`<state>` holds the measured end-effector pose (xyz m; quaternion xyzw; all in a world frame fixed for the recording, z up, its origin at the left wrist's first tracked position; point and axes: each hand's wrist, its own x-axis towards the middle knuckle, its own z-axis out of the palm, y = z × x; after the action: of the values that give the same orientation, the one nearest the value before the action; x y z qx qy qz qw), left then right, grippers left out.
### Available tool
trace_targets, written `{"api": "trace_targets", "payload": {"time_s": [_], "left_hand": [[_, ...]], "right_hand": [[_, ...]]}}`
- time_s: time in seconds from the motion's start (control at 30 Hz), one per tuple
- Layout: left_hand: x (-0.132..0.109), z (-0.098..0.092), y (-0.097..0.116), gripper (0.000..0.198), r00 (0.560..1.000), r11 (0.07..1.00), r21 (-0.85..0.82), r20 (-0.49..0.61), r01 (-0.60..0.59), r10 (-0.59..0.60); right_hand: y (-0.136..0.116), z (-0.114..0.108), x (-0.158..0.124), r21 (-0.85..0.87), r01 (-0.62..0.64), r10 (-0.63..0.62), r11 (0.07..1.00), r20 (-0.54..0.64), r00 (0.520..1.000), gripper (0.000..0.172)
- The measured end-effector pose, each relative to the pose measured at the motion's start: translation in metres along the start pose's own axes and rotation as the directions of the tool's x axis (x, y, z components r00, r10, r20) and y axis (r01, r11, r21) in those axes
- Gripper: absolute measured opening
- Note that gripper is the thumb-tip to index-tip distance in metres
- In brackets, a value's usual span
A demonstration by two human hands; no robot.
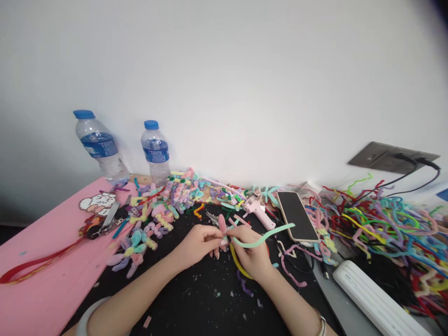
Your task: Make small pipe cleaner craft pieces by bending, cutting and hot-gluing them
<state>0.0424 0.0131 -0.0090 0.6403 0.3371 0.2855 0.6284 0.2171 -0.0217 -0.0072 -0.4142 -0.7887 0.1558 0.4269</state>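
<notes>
My left hand [198,243] and my right hand [252,254] meet over a black mat [196,303]. Between their fingertips sits a small pink fuzzy piece [222,223], pinched by the left fingers. A mint-green pipe cleaner [269,234] runs from my right hand's fingers up to the right, ending over a black phone [297,215]. A yellow pipe cleaner loop [238,263] curves under my right hand. A pink glue gun [258,210] lies just beyond the hands.
Several bent pastel pipe-cleaner pieces [164,205] lie heaped at the back left. A tangle of long coloured pipe cleaners [385,224] fills the right. Two water bottles [100,147] stand by the wall. A pink board [42,261], a white power strip [374,298] and a wall socket [388,156] are also here.
</notes>
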Motion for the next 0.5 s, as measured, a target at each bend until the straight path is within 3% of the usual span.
{"api": "trace_targets", "payload": {"time_s": [0.23, 0.5], "left_hand": [[0.0007, -0.0023, -0.0015, 0.016, 0.998, 0.99, -0.125, 0.008, 0.063, -0.063], [-0.0044, -0.0044, 0.0003, 0.036, 0.979, 0.894, -0.404, 0.138, 0.195, -0.151]], "right_hand": [[-0.0032, 0.0018, 0.0025, 0.007, -0.092, 0.092, 0.996, 0.001, 0.996, 0.015], [-0.0051, 0.0004, 0.003, 0.055, -0.111, 0.113, 0.992, -0.035, 0.993, 0.018]]}}
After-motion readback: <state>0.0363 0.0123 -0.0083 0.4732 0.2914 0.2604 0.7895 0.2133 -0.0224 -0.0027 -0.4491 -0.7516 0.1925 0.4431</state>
